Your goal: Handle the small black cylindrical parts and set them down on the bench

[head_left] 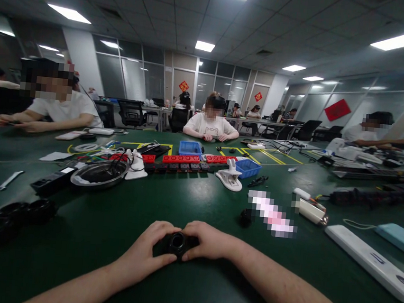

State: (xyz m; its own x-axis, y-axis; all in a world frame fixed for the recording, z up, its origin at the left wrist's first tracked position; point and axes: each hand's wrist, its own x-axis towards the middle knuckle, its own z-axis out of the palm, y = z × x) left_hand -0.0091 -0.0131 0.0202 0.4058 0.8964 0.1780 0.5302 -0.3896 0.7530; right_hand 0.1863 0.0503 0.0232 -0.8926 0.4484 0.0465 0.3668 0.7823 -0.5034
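Observation:
A small black part (178, 243) with a round, ring-like opening on top sits between my two hands, low over the table's near middle. My left hand (155, 247) grips its left side, thumb at the front and fingers behind. On the other side my right hand (204, 241) closes around it in the same way. The fingers hide much of the part, and its exact kind cannot be made out. Beyond my right hand lies another small black piece (245, 217). Several black round parts (17, 217) are grouped at the left.
On the green table (107, 242) are a steel bowl (100, 174), a wrench (9, 180), a white clip stand (231, 175), blue trays (190, 148), red-and-black socket strips (181, 159) and a long white case (372, 261). Co-workers sit opposite and to both sides.

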